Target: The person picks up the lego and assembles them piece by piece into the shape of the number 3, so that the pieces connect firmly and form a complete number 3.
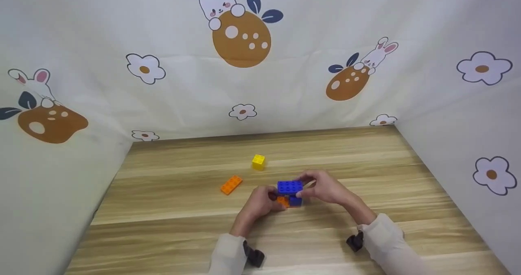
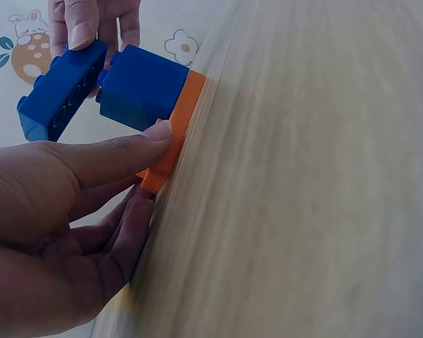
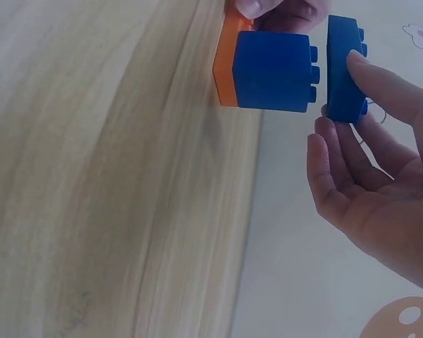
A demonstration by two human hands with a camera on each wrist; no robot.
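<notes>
Blue flat brick (image 1: 290, 186) sits pinched in our right hand (image 1: 325, 187), just above the blue cube (image 1: 296, 201) on its orange plate (image 1: 282, 201), mid-table. Our left hand (image 1: 260, 204) presses that plate with thumb and fingertips. Farther left lie an orange brick (image 1: 231, 184) and yellow cube (image 1: 258, 162).

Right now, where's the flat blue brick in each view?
Head: flat blue brick centre, pinched by the right hand.
Left wrist: top left, tilted, beside the blue cube.
Right wrist: top right, on edge, just right of the cube.
Shared landmark: the orange plate under the cube.
</notes>
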